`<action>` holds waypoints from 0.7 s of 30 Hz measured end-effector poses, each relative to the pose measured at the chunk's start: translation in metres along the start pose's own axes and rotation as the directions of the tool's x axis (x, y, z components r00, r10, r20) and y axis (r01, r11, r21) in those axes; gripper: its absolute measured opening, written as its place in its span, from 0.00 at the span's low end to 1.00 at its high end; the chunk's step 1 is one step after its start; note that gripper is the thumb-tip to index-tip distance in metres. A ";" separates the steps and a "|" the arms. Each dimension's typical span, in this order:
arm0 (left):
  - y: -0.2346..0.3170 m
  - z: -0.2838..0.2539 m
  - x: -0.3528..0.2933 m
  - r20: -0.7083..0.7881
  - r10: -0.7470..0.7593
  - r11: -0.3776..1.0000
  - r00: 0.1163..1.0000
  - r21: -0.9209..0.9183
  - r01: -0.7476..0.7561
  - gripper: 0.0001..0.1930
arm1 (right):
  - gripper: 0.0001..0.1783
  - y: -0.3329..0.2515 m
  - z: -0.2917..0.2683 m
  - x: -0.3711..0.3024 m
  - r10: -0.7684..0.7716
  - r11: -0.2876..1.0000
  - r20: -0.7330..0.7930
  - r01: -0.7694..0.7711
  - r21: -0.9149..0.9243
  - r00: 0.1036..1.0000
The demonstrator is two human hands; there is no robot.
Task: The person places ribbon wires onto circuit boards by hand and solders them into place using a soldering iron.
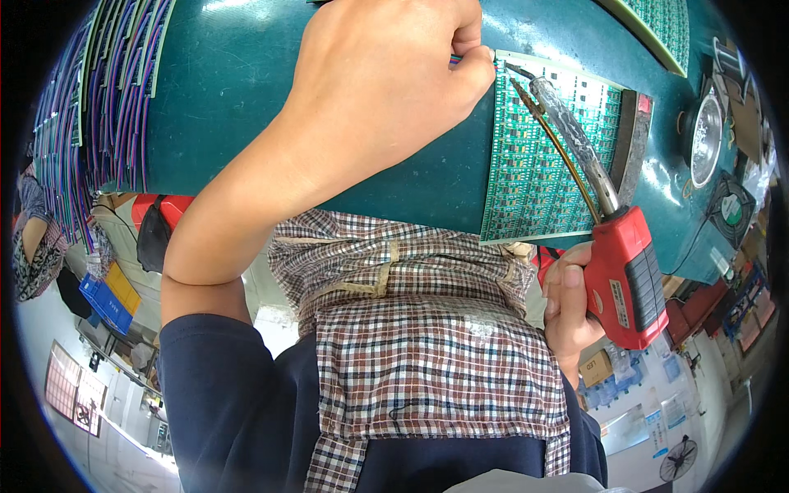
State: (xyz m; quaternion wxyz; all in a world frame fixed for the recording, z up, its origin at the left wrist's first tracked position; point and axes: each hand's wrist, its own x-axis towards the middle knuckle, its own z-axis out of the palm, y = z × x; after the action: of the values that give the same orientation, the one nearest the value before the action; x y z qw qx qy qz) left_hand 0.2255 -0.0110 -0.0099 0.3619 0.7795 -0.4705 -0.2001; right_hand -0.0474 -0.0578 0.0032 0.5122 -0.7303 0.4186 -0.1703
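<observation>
My right hand [567, 308] is wrapped round the grip of a red and black soldering gun [626, 263]. A thin brass-coloured feed tube [567, 160] runs alongside its grimy metal barrel. The tip reaches the top left corner of a green circuit board panel [514, 189], which carries rows of small components. My left hand [394, 82] is closed in a pinch beside that same corner. A short bit of coloured wires [454, 60] shows at its fingers; the rest is hidden behind the hand. Whether the tip touches the board is too small to tell.
A dark bar [628, 140] lies along the panel's right edge on the green table [230, 99]. At the far left hang many bundled coloured wires [123, 90]. More boards [657, 33] lie top right, near a round metal dish [706, 138] and a small black fan [730, 209].
</observation>
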 end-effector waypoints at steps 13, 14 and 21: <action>0.000 0.000 0.000 -0.011 0.003 1.000 1.000 -0.014 -0.003 0.08 | 0.05 -0.004 0.002 0.001 0.024 0.998 -0.021 -0.023 0.063 0.999; 0.000 0.000 0.000 -0.011 0.002 1.000 1.000 -0.014 -0.003 0.08 | 0.06 -0.005 0.001 0.000 0.058 0.996 -0.005 -0.058 0.069 0.998; 0.002 0.001 -0.001 -0.018 -0.012 1.000 1.000 -0.019 0.011 0.08 | 0.06 -0.001 0.004 0.003 -0.036 0.997 0.001 0.036 0.072 0.999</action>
State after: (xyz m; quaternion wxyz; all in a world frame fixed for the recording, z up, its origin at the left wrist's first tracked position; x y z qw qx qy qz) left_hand 0.2235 -0.0110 -0.0089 0.3721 0.7805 -0.4610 -0.1996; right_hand -0.0429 -0.0577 0.0018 0.5355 -0.7190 0.3983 -0.1938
